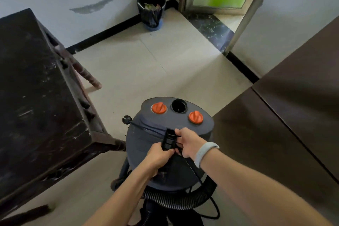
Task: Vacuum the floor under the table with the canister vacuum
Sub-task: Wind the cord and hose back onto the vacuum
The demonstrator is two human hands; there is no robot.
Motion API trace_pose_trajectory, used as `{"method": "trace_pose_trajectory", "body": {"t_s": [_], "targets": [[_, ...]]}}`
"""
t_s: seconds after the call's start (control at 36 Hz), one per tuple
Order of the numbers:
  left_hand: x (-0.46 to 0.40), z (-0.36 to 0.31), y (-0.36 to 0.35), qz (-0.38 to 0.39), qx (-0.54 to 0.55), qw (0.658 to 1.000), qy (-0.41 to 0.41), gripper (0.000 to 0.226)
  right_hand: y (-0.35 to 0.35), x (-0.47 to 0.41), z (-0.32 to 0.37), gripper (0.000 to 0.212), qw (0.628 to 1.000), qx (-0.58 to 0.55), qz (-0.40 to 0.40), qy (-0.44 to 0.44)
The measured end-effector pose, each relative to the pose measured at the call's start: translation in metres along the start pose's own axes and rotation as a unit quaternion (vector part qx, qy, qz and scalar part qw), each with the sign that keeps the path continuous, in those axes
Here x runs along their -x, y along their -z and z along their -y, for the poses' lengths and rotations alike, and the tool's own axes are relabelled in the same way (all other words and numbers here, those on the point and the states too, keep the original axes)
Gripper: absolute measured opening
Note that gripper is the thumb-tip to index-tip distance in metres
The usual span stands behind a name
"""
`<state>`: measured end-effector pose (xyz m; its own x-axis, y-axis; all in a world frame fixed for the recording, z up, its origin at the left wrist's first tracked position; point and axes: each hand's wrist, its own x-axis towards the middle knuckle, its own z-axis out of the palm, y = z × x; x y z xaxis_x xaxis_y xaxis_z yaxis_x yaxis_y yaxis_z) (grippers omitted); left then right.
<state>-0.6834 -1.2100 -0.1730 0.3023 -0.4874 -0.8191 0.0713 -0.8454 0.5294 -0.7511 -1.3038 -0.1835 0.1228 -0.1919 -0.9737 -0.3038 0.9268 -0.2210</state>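
A dark blue canister vacuum (146,145) stands on the floor in front of me, with two orange knobs (159,108) and a round opening on top. Its black handle (169,139) carries wound black cord. My left hand (158,154) grips the near end of the handle. My right hand (189,142), with a pale wristband, holds the handle's right side and the cord. The cord's plug (127,119) hangs at the canister's left. A ribbed hose (176,201) curls round the base. The dark wooden table (36,88) stands to the left.
A black-lined waste bin (151,10) sits in the far corner by the wall. An open doorway with a dark stone threshold (211,24) lies beyond on the right. A brown cabinet (293,115) fills the right side. Beige floor tiles (146,64) stretch between the table and the cabinet.
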Motion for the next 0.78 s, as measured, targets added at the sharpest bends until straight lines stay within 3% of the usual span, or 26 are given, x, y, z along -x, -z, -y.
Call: {"method": "trace_pose_trajectory", "body": {"t_s": [0.11,0.17,0.28,0.39,0.5,0.67,0.78], "targets": [[-0.019,-0.021,0.007,-0.022,0.004,1.0,-0.006,0.02,-0.009,-0.004,0.033,0.031,0.997,0.053,-0.008,0.051],[-0.029,-0.034,0.011,-0.027,0.021,0.999,-0.008,0.02,-0.013,-0.005,0.048,0.028,0.996,0.06,-0.015,0.067],[-0.052,-0.054,0.019,-0.028,0.041,0.999,-0.015,0.013,-0.021,-0.013,0.079,0.002,0.994,0.071,-0.036,0.08],[-0.081,-0.074,0.028,-0.025,0.056,0.998,-0.016,0.008,-0.03,-0.026,0.109,0.01,0.992,0.054,-0.052,0.098],[-0.104,-0.097,0.038,-0.019,0.063,0.998,0.001,0.017,-0.033,-0.035,0.135,0.001,0.992,0.045,-0.037,0.113],[-0.139,-0.141,0.049,-0.037,0.076,0.996,0.028,0.016,-0.034,-0.054,0.18,0.021,0.97,0.127,0.022,0.204],[-0.166,-0.173,0.056,-0.049,0.08,0.995,0.042,0.021,-0.043,-0.074,0.216,0.019,0.956,0.169,0.037,0.238]]}}
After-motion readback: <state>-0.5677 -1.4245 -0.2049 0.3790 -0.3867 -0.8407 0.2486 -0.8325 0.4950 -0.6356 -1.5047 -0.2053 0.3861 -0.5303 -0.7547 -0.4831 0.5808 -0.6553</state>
